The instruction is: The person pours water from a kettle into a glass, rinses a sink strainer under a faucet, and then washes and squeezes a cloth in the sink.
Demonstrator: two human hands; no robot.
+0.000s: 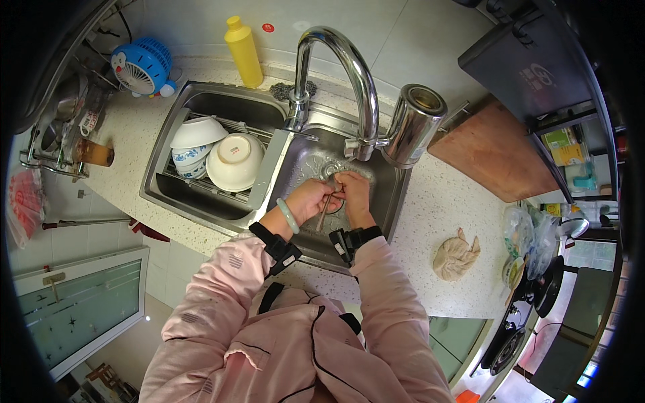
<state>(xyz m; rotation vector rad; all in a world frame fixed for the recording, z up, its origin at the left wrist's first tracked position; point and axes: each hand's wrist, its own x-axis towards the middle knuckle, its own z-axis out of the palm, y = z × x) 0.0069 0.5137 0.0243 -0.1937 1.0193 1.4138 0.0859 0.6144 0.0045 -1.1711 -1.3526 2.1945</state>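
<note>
Over the right basin of a stainless-steel sink (297,171), my left hand (313,195) and my right hand (355,190) meet around a metal spoon (324,214). Its handle points down towards me, and fingers partly cover its upper end. A chrome gooseneck faucet (370,95) arches above, with its outlet just over my right hand. A thin stream of water seems to fall there. Wet patches shine on the basin floor around the drain.
Several bowls (237,161) rest on a rack over the left basin. Behind the sink stand a yellow bottle (244,53) and a steel wool scrubber (282,90). A chrome cylinder (415,123) joins the faucet at right. A beige cloth (456,256) lies on the right counter, near a wooden cutting board (496,148).
</note>
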